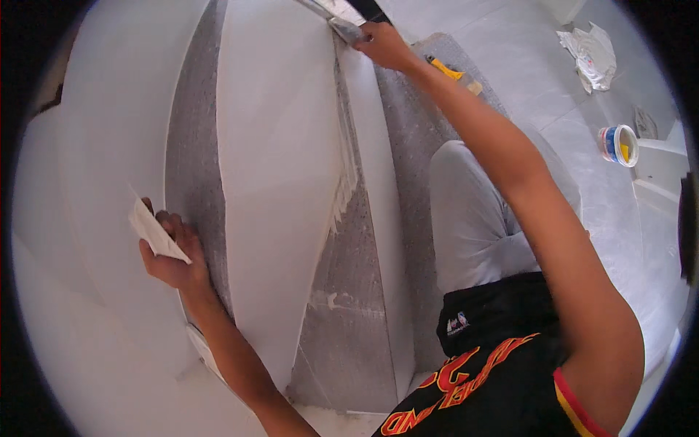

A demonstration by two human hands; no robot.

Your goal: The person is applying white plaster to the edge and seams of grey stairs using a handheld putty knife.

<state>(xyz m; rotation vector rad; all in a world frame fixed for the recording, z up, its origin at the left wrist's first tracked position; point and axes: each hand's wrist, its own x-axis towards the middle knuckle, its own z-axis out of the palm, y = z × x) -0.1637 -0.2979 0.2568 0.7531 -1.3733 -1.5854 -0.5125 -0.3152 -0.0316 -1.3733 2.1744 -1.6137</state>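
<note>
- Left grip [175, 256]: fingers and thumb closed around a white-coated flat piece [160, 234], held tilted over the left side of the work; its exact kind unclear.
- Right grip [384, 48]: clenched on a scraper [346, 30], arm stretched far forward. Blade at the top end of a long white panel [280, 131], near its right edge; contact cannot be told.
- White streaks [345, 191] run along that edge, ragged onto the grey speckled surface [342, 328] beside it.
- Right of the reaching arm: yellow-handled tool [445, 69] lying on a grey speckled slab [466, 58].
- Farther right, on the pale floor [517, 58]: crumpled wrapper [591, 58]; tipped-looking white tub [606, 144], something yellow [625, 152] inside.
</note>
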